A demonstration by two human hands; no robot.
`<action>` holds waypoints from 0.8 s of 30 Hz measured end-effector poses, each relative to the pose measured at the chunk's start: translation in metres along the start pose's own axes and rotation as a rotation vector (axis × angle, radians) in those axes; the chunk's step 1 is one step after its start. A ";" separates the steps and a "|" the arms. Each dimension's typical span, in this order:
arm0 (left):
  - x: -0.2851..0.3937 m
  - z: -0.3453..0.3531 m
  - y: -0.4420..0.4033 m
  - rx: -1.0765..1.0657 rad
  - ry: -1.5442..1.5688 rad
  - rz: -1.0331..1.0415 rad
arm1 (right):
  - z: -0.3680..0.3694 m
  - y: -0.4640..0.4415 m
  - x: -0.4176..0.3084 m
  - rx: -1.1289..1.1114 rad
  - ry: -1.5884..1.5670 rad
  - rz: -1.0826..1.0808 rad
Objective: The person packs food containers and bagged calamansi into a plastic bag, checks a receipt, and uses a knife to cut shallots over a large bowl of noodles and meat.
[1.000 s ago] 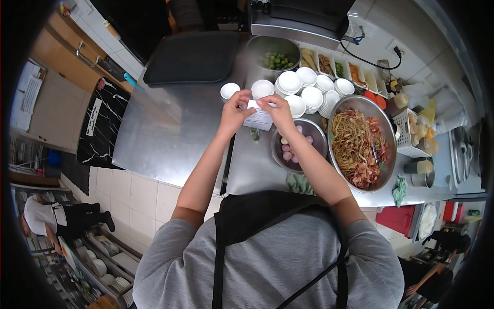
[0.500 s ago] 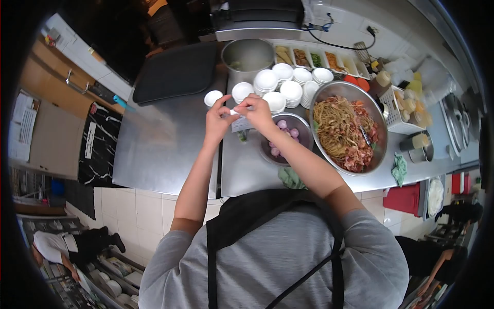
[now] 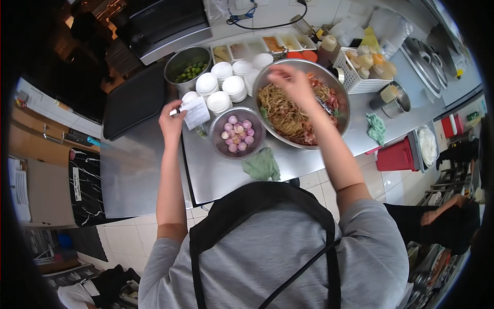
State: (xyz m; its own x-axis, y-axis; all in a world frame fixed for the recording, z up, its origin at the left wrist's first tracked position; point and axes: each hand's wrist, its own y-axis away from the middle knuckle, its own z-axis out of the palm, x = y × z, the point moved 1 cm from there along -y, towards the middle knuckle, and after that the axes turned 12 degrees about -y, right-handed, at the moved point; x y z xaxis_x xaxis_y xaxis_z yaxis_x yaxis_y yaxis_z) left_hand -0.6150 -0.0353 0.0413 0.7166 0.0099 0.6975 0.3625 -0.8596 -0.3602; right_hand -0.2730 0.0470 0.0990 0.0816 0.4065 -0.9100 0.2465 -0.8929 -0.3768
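I am pinching a paper slip [image 3: 196, 114] in my left hand [image 3: 171, 121], droppable if that pinch loosens, and hovering my right hand [image 3: 294, 83], closure indeterminate, over noodles [image 3: 282, 112].

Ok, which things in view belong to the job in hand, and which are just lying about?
Seemingly in play:
paper slip, held in left hand
noodle bowl, under right hand

Probably just lying about:
onions
limes
green cloths
black tray

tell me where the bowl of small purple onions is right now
In the head view, the round metal bowl of small purple onions sits near the centre, just left of the large noodle bowl and above the crumpled green cloth.
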 end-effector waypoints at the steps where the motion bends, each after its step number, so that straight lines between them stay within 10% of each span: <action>1: 0.011 0.001 0.001 0.124 -0.159 0.082 | -0.031 -0.003 0.017 -0.013 0.050 0.041; 6: 0.111 0.032 0.018 0.248 -0.334 0.308 | -0.130 0.017 0.097 -0.016 0.589 0.261; 8: 0.146 0.073 0.030 0.073 -0.170 0.353 | -0.146 0.022 0.129 -0.258 0.784 0.526; 14: 0.237 0.199 0.061 -0.347 -0.216 0.633 | -0.145 0.015 0.131 -0.481 0.896 0.404; 18: 0.235 0.244 0.054 -0.427 -0.826 0.480 | -0.156 0.007 0.138 -0.530 0.829 0.469; 24: 0.223 0.227 0.038 -0.583 -0.828 0.255 | -0.180 -0.001 0.144 -0.575 0.332 0.418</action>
State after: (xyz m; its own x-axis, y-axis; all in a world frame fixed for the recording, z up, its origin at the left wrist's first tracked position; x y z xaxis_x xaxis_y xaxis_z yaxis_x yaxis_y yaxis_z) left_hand -0.3067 0.0499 0.0423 0.9956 -0.0491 -0.0793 -0.0435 -0.9965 0.0713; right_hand -0.0879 0.1411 -0.0009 0.5398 0.1762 -0.8231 0.5855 -0.7812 0.2167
